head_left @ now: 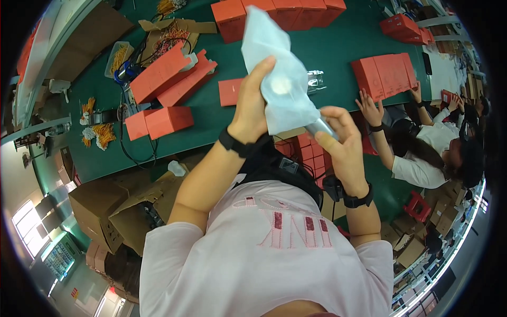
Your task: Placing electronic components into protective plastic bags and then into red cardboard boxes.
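White pouch [288, 103], thin and slightly translucent, is held up at the upper centre of the frame, above the work surface, long axis tilted, with a pale round spot showing on its face. Supporting area is a green table [327, 58] spanning the upper half of the frame. A brown carton [97, 206] sits beside the table's edge at the lower left. A row of red boxes [303, 21] stands along the upper centre edge. At the upper right, a block of red boxes [383, 76] is touched by a co-worker's hand [371, 110]. Two long red boxes [163, 74], at least one with end flaps raised, lie slanted at the upper left; a short red pair [169, 121] lies just below them. Left hand [252, 108] is clamped on the pouch, thumb flat on its front face; the other fingers are hidden behind it. Right hand [346, 148] is closed on a grey cylinder [319, 128], thumb and forefinger on opposite sides. The cylinder's upper end meets the pouch's lower right corner; whether it extends inside cannot be told. A small clear plastic piece [316, 81] lies on the table just right of the pouch.
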Tool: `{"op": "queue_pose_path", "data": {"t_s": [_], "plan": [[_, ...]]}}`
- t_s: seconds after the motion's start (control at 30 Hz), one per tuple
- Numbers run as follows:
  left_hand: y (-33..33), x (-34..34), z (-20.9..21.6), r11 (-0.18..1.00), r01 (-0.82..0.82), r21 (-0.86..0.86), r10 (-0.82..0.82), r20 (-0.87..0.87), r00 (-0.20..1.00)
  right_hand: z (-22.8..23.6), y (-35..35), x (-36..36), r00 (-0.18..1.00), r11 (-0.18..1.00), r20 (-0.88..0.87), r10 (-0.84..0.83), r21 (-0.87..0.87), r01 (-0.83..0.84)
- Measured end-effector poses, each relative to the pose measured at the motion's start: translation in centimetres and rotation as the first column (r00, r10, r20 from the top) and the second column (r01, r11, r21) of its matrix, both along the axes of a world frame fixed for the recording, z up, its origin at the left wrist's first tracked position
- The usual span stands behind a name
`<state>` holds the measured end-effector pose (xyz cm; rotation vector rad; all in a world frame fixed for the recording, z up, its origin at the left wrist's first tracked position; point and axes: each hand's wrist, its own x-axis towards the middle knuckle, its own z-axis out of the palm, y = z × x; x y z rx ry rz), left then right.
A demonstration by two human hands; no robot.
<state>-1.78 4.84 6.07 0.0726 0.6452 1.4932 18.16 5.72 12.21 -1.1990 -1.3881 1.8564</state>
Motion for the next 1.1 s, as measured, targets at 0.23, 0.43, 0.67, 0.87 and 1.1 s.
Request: {"op": "queue_pose_path", "data": {"t_s": [0.23,0.43,0.67,0.87,1.1], "plan": [[1.7,-0.5,-2.6,0.981,0.039,-0.189,0.006,0.236,0.972,-2.3,-0.4,-0.5,1.0,0.926,-0.023,0.017,-0.376,-0.024],[1.3,-0.3,-1.3,0.96,0.007,-0.281,0.071,0.268,0.961,-2.0,-1.6,-0.9,0.997,0.986,0.076,0.0,-0.165,0.013],[2.2,0.0,0.8,0.949,-0.052,-0.311,0.111,0.174,0.979,-1.0,-2.0,-1.8,0.996,0.996,0.039,-0.075,-0.041,0.076],[1.8,-1.0,0.8,0.956,-0.033,-0.292,0.112,0.255,0.96,-0.1,-2.0,-1.5,0.998,0.999,-0.052,-0.026,-0.04,0.024],[2.0,-2.1,-2.4,0.995,0.033,-0.091,0.004,0.376,0.927,0.6,-2.2,-2.2,0.999,0.999,0.016,-0.049,-0.007,0.049]]}}
